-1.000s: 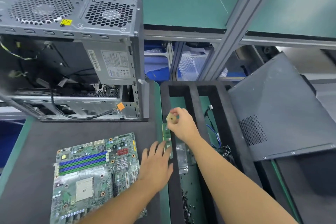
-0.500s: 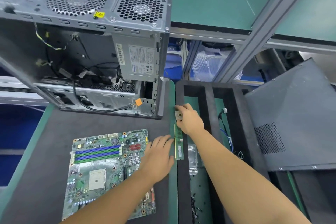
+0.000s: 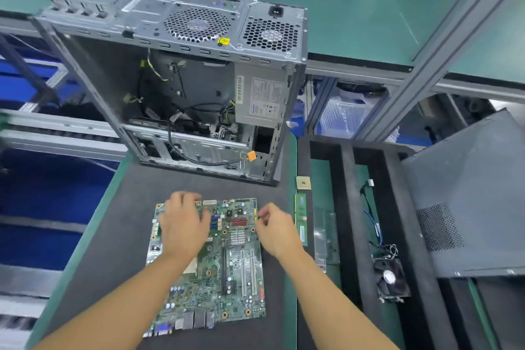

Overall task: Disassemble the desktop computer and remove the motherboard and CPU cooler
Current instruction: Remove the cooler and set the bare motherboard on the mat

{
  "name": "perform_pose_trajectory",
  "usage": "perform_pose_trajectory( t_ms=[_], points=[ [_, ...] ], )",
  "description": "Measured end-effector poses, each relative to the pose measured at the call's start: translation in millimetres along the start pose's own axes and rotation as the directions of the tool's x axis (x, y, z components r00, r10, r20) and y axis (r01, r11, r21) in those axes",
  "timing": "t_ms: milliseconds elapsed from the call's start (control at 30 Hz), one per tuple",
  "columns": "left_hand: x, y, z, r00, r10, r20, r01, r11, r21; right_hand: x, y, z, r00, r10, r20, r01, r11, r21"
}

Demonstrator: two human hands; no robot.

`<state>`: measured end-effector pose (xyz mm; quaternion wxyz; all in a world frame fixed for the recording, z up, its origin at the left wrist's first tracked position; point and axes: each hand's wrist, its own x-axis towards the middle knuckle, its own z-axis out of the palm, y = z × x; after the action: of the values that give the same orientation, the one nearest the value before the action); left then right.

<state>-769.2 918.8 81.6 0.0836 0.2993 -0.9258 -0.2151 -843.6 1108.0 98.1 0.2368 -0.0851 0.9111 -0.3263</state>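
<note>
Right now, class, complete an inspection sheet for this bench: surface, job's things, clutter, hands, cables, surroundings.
Surface: dark mat on green bench.
Job's things: motherboard flat on mat; open case behind it; CPU chip and memory stick beside the black tray.
Clutter: fan in that tray.
Hands: left hand rests on motherboard; right hand at its right edge, fingers curled, grip unclear.
Cables: orange-plugged cable in case; blue wires in tray.
Surroundings: side panel at right.
</note>
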Motion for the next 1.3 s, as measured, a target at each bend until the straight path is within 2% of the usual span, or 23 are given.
perform_pose_trajectory(
  t_ms=[67,133,233,367,433,633,767,833,900,967,1000,1067,1300],
  points=[
    [3,-32,-16,0.944,-0.330,-0.008,0.330,0.944,-0.012,-12,-5,15,0.999,-0.006,0.048,0.007,1.000,-0.022],
    [-1,-60,-28,0.884,-0.467,0.031,0.467,0.884,0.005,-24,-8,26,0.998,0.001,0.063,0.005,0.996,-0.087],
    [-11,-88,-33,0.865,-0.480,0.144,0.487,0.873,-0.015,-38,-8,34,0.996,0.080,0.049,-0.064,0.961,-0.270],
    [-21,-96,-27,0.895,-0.345,0.283,0.396,0.906,-0.149,-57,-1,47,0.985,0.170,0.036,-0.144,0.915,-0.377],
    [-22,-93,-26,0.907,-0.310,0.287,0.370,0.910,-0.186,-63,-1,52,0.983,0.183,-0.001,-0.170,0.909,-0.380],
    [-13,-89,-31,0.880,-0.379,0.286,0.449,0.861,-0.240,-71,-10,65,0.970,0.203,-0.136,-0.240,0.892,-0.383],
    [-13,-93,-32,0.874,-0.406,0.269,0.472,0.842,-0.262,-75,-12,69,0.953,0.256,-0.165,-0.295,0.909,-0.293],
    [-14,-95,-34,0.880,-0.393,0.267,0.462,0.841,-0.281,-78,-11,69,0.948,0.269,-0.167,-0.298,0.937,-0.182],
    [-14,-97,-35,0.882,-0.387,0.268,0.456,0.843,-0.285,-80,-7,65,0.935,0.311,-0.172,-0.302,0.950,0.076],
    [-14,-98,-36,0.883,-0.383,0.271,0.454,0.843,-0.290,-83,-5,54,0.900,0.407,-0.158,-0.329,0.871,0.365],
    [-14,-97,-36,0.885,-0.375,0.275,0.449,0.845,-0.290,-83,-2,48,0.885,0.442,-0.147,-0.341,0.831,0.440],
    [-14,-95,-37,0.890,-0.357,0.283,0.434,0.854,-0.288,-82,2,36,0.888,0.443,-0.122,-0.349,0.824,0.447],
    [-13,-88,-39,0.880,-0.356,0.314,0.449,0.839,-0.307,-92,11,11,0.953,0.301,0.028,-0.283,0.855,0.434]
  ],
)
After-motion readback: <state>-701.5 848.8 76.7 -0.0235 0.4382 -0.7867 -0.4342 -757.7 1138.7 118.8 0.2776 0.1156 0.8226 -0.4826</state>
